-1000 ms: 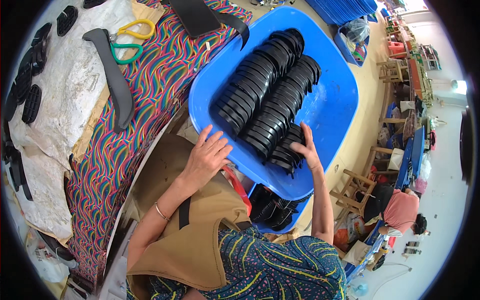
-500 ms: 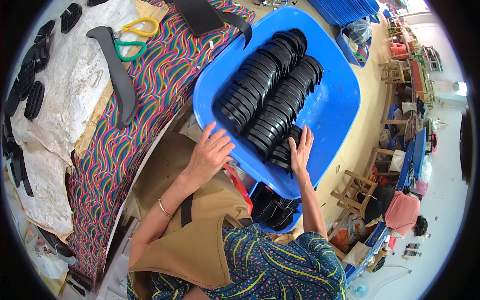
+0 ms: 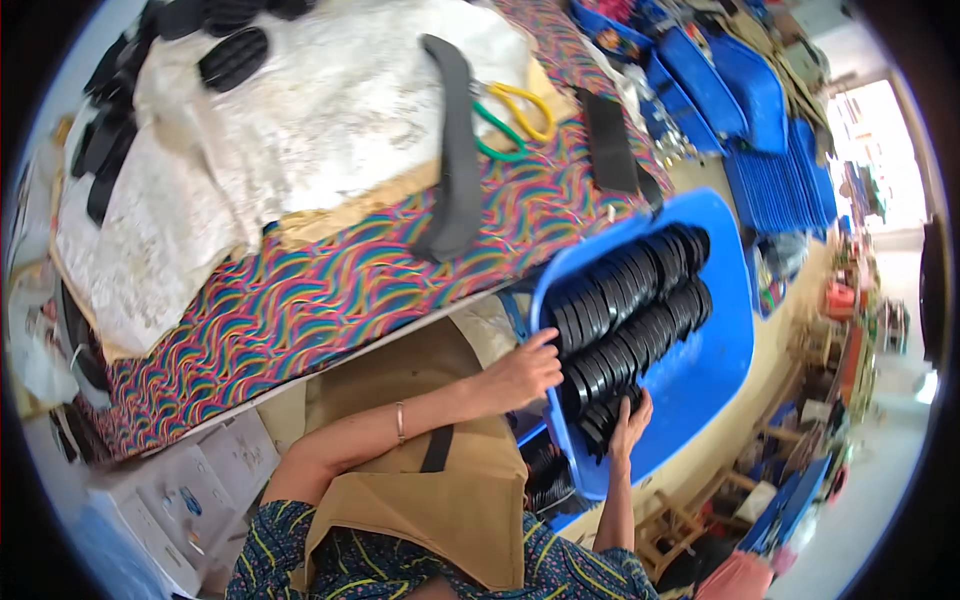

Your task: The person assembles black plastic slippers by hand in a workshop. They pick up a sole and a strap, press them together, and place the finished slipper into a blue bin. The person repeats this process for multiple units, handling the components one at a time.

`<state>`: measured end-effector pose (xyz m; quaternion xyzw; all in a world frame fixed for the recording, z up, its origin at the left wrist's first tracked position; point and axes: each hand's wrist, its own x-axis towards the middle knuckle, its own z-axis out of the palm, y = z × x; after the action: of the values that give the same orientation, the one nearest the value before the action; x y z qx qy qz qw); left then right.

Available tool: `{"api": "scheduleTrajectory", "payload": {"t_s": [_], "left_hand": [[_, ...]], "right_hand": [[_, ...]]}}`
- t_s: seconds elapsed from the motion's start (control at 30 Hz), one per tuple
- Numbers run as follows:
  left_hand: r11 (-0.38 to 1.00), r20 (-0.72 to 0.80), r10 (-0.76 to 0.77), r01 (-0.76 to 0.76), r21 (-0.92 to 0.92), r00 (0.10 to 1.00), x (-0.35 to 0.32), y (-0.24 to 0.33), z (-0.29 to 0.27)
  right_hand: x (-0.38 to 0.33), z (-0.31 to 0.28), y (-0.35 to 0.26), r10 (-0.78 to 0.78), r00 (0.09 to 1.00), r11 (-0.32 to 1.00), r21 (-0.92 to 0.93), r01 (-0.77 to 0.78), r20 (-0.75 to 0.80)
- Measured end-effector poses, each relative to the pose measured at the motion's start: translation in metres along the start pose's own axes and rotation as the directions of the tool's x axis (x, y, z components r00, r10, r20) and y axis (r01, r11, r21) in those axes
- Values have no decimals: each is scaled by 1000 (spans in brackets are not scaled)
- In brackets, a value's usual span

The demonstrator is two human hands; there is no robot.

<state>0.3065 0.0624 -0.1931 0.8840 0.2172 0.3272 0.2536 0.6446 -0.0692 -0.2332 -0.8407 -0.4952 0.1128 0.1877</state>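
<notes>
A blue plastic tub (image 3: 690,400) stands in front of me, tilted in view. Inside it, black shoe soles (image 3: 625,345) stand on edge, packed in two long rows, with a shorter row (image 3: 603,420) nearest me. My left hand (image 3: 522,378), a bangle on its wrist, is at the tub's near left rim, fingertips by the end of the rows; its fingers are loosely apart. At the tub's near right, my right hand (image 3: 630,428) touches the end of the short row, thumb and fingers apart. Whether its fingertips hook behind a sole is hidden.
Left of the tub, a patterned cloth (image 3: 340,315) covers a table, with a stained white sheet (image 3: 330,120), scissors (image 3: 515,125) with yellow and green handles, a long black strip (image 3: 450,160) and a black slab (image 3: 608,145). Stacked blue trays (image 3: 785,185) and wooden stools (image 3: 665,530) stand beyond.
My view has swung left, so the tub sits further right and more tabletop shows. Both hands stay at the tub; the right still touches the short row.
</notes>
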Motion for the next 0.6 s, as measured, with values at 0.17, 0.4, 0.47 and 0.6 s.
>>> {"api": "scheduleTrajectory", "payload": {"t_s": [0.17,0.4,0.47,0.6], "left_hand": [[999,-108,-6,2,-43,994,-4,6,-17],[972,-338,-116,37,-232,934,-9,20,-48],[964,-366,-143,45,-262,919,-8,23,-63],[961,-440,-181,62,-271,880,-10,25,-88]], "right_hand": [[6,-17,-5,118,982,993,-7,-118,147],[3,-2,10,47,993,961,-275,-15,110],[3,-8,-5,169,976,959,-252,-130,140],[13,-13,0,224,966,954,-231,-190,132]]}}
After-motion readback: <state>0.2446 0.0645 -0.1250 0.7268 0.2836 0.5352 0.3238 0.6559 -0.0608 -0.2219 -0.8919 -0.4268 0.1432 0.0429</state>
